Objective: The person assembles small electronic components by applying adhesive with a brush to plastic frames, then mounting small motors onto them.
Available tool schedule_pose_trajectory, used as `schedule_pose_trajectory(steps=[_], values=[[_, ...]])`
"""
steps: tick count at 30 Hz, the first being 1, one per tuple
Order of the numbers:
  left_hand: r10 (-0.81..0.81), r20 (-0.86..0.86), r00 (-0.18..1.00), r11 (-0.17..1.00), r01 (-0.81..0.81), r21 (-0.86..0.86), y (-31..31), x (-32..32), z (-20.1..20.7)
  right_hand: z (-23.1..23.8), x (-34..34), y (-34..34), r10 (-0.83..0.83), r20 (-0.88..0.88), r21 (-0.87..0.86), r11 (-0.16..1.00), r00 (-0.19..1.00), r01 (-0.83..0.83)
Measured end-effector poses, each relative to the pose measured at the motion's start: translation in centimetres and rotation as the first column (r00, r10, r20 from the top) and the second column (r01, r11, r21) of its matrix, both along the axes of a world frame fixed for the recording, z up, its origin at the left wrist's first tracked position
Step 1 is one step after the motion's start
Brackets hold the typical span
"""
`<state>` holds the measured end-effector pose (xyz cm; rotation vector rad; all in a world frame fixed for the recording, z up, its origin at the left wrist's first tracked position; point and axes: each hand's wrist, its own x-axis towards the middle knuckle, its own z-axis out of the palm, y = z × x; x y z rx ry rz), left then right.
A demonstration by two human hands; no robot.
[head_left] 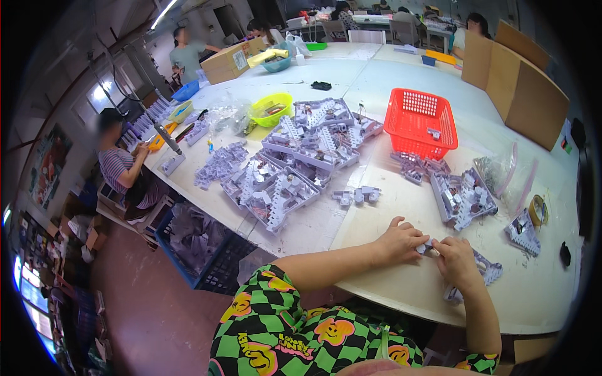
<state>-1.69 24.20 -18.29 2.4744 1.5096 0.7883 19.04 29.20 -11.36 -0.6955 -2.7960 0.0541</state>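
Observation:
Over the near edge of the table, my left hand (401, 243) pinches a small pale grey plastic part (424, 248). My right hand (456, 258) has its thumb and fingers closed on the same part from the other side. Fingers hide most of it, so its exact kind cannot be made out. Partly behind my right hand lies a grey toothed plastic housing (490, 269). Farther off, another housing with parts inside (464, 195) rests on the table, and several small grey pieces (357, 195) lie to the left of it.
A red perforated basket (421, 119) holds a small part. To its left rises a big heap of filled grey housings (313, 141). Tape (538, 210), plastic bags (511, 175) and a tall cardboard box (520, 88) stand at right. A seated co-worker (128, 160) works at left.

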Motion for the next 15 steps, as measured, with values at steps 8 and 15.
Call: schedule_pose_trajectory(steps=[8, 15], values=[[-0.104, 0.221, 0.97, 0.975, 0.055, 0.217, 0.8, -1.2, 0.4, 0.2, -1.4, 2.9, -0.351, -0.245, -0.762, 0.646, 0.904, 0.044], [-0.12, 0.567, 0.815, 0.993, 0.094, 0.076, -0.8, -1.1, 2.8, 0.0, -2.6, 2.7, -0.42, -0.302, -0.932, 0.317, 0.856, -0.173]])
